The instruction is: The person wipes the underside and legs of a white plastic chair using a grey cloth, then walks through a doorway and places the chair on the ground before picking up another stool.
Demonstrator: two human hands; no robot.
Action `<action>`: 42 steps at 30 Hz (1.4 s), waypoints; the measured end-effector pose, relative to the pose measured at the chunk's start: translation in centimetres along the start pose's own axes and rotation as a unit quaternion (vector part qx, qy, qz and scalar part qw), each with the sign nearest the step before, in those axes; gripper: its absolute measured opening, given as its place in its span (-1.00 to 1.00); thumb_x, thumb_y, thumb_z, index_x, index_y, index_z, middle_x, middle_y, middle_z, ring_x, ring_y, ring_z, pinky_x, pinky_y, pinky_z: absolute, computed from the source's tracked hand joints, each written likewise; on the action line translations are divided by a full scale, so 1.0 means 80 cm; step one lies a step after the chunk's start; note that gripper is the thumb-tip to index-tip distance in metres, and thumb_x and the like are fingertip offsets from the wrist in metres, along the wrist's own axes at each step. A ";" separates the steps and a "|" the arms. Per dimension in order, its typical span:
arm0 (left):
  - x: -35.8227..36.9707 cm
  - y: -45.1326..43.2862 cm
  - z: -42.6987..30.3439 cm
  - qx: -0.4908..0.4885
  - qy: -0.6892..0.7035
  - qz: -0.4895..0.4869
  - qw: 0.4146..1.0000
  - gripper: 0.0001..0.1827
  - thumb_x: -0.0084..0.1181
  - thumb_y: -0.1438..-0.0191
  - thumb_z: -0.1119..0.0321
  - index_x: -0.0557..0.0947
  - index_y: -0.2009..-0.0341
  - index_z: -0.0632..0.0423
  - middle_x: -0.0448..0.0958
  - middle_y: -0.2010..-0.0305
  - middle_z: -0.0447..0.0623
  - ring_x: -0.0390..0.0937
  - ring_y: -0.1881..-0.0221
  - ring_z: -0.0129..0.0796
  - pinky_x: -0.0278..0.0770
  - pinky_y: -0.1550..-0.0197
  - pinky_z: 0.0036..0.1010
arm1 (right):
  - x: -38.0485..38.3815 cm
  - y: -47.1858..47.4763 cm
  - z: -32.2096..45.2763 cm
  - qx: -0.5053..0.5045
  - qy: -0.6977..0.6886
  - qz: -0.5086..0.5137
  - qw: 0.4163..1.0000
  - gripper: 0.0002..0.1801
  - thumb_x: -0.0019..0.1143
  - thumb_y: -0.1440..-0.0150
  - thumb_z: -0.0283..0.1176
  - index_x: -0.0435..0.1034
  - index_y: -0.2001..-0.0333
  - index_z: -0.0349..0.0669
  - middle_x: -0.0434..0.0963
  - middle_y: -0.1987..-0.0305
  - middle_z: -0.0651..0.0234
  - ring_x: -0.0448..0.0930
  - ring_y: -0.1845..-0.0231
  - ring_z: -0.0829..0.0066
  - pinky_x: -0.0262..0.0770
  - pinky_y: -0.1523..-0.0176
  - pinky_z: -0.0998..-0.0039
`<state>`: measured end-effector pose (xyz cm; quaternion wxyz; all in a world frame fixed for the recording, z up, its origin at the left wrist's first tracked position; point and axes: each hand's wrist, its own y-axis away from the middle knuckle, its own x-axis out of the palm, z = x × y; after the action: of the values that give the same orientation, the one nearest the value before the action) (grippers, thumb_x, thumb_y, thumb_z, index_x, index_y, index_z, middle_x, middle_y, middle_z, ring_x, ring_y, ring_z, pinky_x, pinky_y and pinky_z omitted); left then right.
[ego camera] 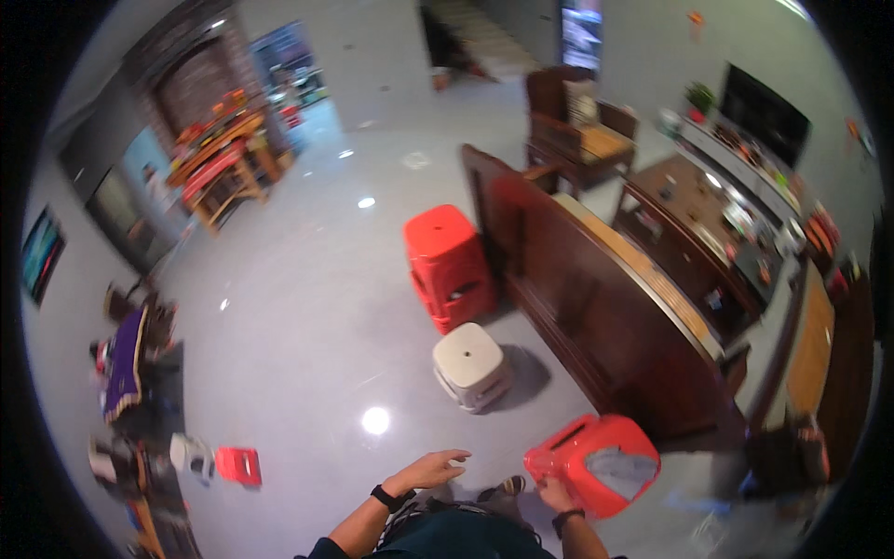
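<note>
My right hand (557, 495) grips a red plastic stool (583, 447) at its side, and the stool is tilted over. Through an opening in that stool, grey floor shows. My left hand (434, 469) holds nothing and hovers over the floor with its fingers apart. In front of me stands a low white plastic stool (469, 356) with a small hole in its seat. Just beyond it rises a taller red plastic stool (447, 258), upright beside the back of a dark wooden settee (594, 307).
A wooden coffee table (670, 189) and an armchair (580, 126) lie beyond the settee. Along the left are a purple-covered table (127, 363), a small white stool (187, 451) and a small red stool (239, 466). An altar table (216, 164) stands at the far left; a person (157, 189) is near it.
</note>
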<state>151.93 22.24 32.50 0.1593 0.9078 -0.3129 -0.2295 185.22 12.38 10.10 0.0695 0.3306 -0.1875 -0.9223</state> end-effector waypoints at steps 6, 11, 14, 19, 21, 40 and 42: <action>-0.002 0.057 0.011 0.005 -0.003 -0.047 0.999 -0.49 0.00 -0.19 0.19 0.37 -0.21 0.06 0.46 -0.13 0.16 0.48 -0.05 -0.02 0.42 -0.10 -0.28 | 0.043 -0.013 -0.214 -0.079 0.252 0.296 0.918 -0.65 0.02 -0.03 -0.20 0.53 0.29 -0.25 0.60 0.35 0.06 0.62 0.38 0.15 0.51 0.27 0.22; -0.022 0.116 0.067 0.034 0.007 -0.091 0.995 -0.49 -0.02 -0.19 0.20 0.37 -0.21 0.08 0.46 -0.12 0.18 0.45 -0.08 -0.01 0.39 -0.13 -0.26 | 0.039 0.002 -0.247 0.109 0.308 0.136 0.935 -0.54 -0.15 -0.05 -0.20 0.49 0.10 -0.26 0.55 0.10 -0.12 0.55 0.04 -0.15 0.50 0.05 -0.02; -0.040 0.179 0.110 0.024 0.021 -0.135 0.990 -0.49 -0.02 -0.20 0.19 0.36 -0.21 0.10 0.46 -0.11 0.19 0.47 -0.07 -0.01 0.40 -0.11 -0.26 | 0.045 -0.012 -0.190 -0.053 0.477 0.185 0.858 -0.63 -0.25 -0.15 -0.37 0.57 0.31 -0.25 0.62 0.28 0.00 0.65 0.23 0.02 0.58 0.24 0.02; -0.056 0.287 0.191 -0.025 0.040 -0.237 0.970 -0.50 -0.02 -0.19 0.17 0.38 -0.19 0.07 0.49 -0.09 0.17 0.48 -0.04 -0.01 0.42 -0.08 -0.26 | 0.103 -0.052 -0.030 -0.103 0.360 0.188 0.908 -0.73 -0.07 -0.10 -0.37 0.52 0.35 -0.32 0.57 0.45 -0.05 0.62 0.44 0.01 0.52 0.38 0.06; -0.054 0.343 0.219 -0.056 0.072 -0.283 0.955 -0.51 -0.02 -0.19 0.16 0.39 -0.19 0.05 0.49 -0.07 0.16 0.48 -0.03 -0.01 0.43 -0.07 -0.26 | 0.166 -0.096 -0.005 0.005 0.186 0.255 0.949 -0.74 0.02 -0.09 -0.36 0.52 0.31 -0.33 0.58 0.45 0.06 0.62 0.45 0.17 0.52 0.39 0.21; -0.024 0.535 0.354 -0.222 0.321 -0.576 0.718 -0.57 0.06 -0.19 0.26 0.45 -0.13 0.09 0.60 0.18 0.05 0.55 0.20 -0.29 0.48 0.08 -0.39 | 0.498 -0.237 0.458 -0.071 0.277 0.467 0.837 -0.73 0.15 0.05 -0.49 0.48 0.24 -0.39 0.57 0.48 0.23 0.61 0.54 0.40 0.50 0.47 0.46; -0.069 0.563 0.365 -0.260 0.305 -0.608 0.686 -0.57 0.05 -0.18 0.25 0.45 -0.14 0.06 0.59 0.13 0.07 0.55 0.18 -0.26 0.48 0.07 -0.38 | 0.567 -0.234 0.529 -0.106 0.318 0.480 0.810 -0.75 0.14 0.05 -0.49 0.49 0.26 -0.38 0.57 0.49 0.22 0.61 0.54 0.40 0.51 0.46 0.45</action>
<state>110.69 -12.41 29.12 0.3015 0.8411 0.4451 -0.0592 123.20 30.83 6.40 0.5941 0.4640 -0.1909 -0.6287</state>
